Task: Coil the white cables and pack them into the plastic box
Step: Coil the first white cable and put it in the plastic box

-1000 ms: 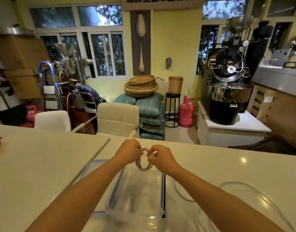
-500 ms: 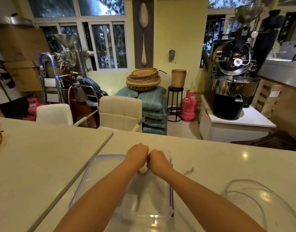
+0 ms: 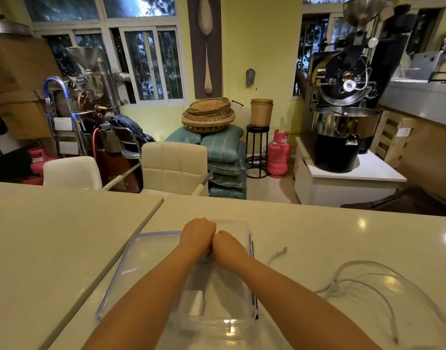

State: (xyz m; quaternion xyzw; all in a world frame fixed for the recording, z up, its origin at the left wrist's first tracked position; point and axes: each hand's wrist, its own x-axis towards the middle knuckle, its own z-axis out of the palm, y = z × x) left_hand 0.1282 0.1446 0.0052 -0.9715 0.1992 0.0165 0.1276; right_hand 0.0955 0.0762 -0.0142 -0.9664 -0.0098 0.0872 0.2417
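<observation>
A clear plastic box [image 3: 224,322] stands on the pale counter in front of me. My left hand [image 3: 198,234] and my right hand [image 3: 228,247] are pressed together, knuckles up, low inside the box's far half. Both are closed around a small coiled white cable, of which only a sliver shows beneath the fists [image 3: 206,258]. A white block-shaped item [image 3: 195,303] lies on the box floor nearer to me. Loose white cable [image 3: 363,281] sprawls in wide loops on the counter to the right, one end [image 3: 280,252] pointing toward the box.
The box's clear lid with a blue rim [image 3: 141,263] lies flat just left of the box. A second pale tabletop [image 3: 52,236] adjoins on the left. Two cream chairs [image 3: 174,169] stand beyond the counter's far edge.
Both hands have gone down from above the box into it, carrying the small coil, which showed between the fingers a second ago and is now almost hidden. My view has tilted downward.
</observation>
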